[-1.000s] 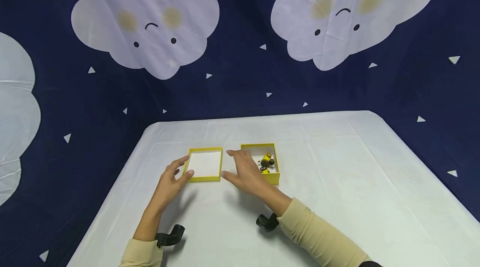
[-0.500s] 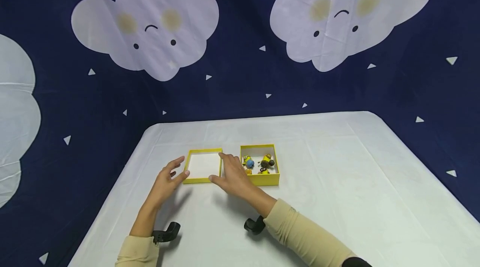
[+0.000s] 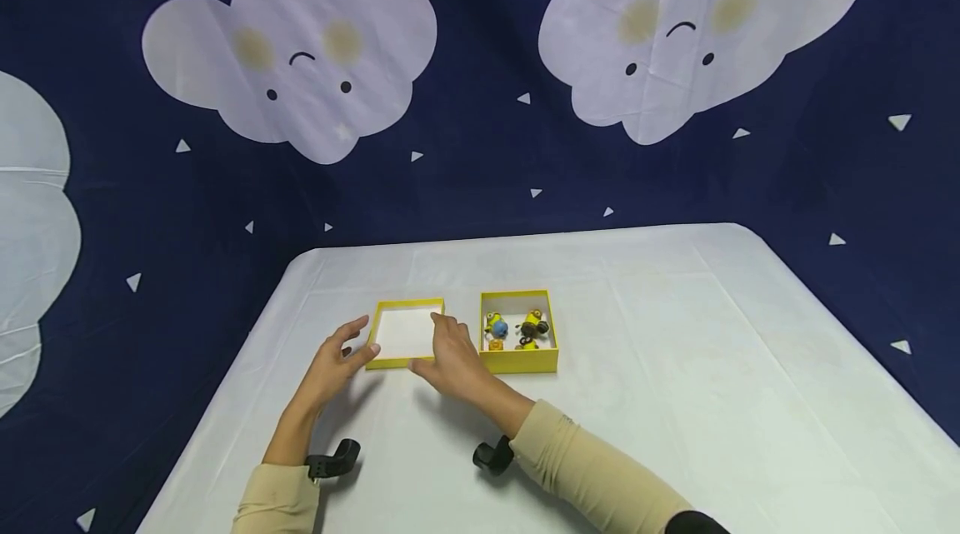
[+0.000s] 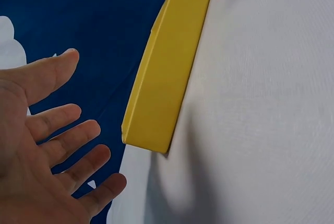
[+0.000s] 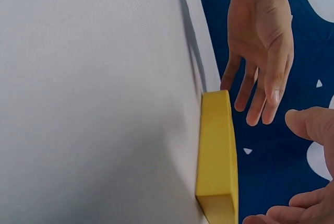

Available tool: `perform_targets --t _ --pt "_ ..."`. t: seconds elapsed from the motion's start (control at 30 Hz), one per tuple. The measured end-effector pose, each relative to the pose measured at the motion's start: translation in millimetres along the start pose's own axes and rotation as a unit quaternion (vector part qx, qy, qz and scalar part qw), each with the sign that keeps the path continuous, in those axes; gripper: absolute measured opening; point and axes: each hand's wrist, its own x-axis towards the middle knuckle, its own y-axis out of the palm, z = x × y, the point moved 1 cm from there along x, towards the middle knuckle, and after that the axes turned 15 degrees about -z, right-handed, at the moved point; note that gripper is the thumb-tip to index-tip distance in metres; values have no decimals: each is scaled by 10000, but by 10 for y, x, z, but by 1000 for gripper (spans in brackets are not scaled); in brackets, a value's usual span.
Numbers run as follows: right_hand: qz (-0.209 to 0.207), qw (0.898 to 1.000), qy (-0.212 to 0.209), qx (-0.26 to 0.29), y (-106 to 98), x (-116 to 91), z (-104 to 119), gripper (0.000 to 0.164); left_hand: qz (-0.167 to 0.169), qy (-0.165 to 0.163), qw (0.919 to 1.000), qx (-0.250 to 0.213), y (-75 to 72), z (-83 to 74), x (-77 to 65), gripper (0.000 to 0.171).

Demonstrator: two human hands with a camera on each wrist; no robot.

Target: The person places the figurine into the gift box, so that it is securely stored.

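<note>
A shallow yellow box lid [image 3: 407,334] lies on the table with its white inside facing up. My left hand [image 3: 330,367] is at its left edge, thumb and fingers spread, holding nothing. At the lid's right edge is my right hand [image 3: 453,359], its thumb near the front corner and its fingers overlapping the rim. In the left wrist view the left hand's fingers [image 4: 83,158] stand apart from the lid's yellow side wall [image 4: 166,70]. The right wrist view has the right thumb [image 5: 308,124] apart from the lid too.
Just right of the lid stands a deeper yellow box [image 3: 519,362]. Several small yellow toy figures lie in it, one with a blue part [image 3: 499,329]. A white cloth [image 3: 675,401] covers the table, and a dark blue cloud-print curtain [image 3: 480,192] hangs behind.
My right hand has moved left from in front of the box to the lid's right edge, uncovering more toy figures. The left hand has shifted slightly left.
</note>
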Motion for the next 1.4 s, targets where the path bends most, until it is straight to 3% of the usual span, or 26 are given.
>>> perform_targets --t 0.23,0.57,0.9,1.4 --pt "41 9989 471 47 102 7 -18 84 96 -8 9998 178 2 43 51 68" --pt "95 9972 737 111 230 24 -138 86 336 -100 9986 387 20 90 105 71" --pt "-127 9981 596 -111 286 33 -199 84 478 -87 9982 361 52 129 149 73" --pt "-286 9972 595 -355 335 62 -247 71 364 -135 9982 467 104 237 166 73"
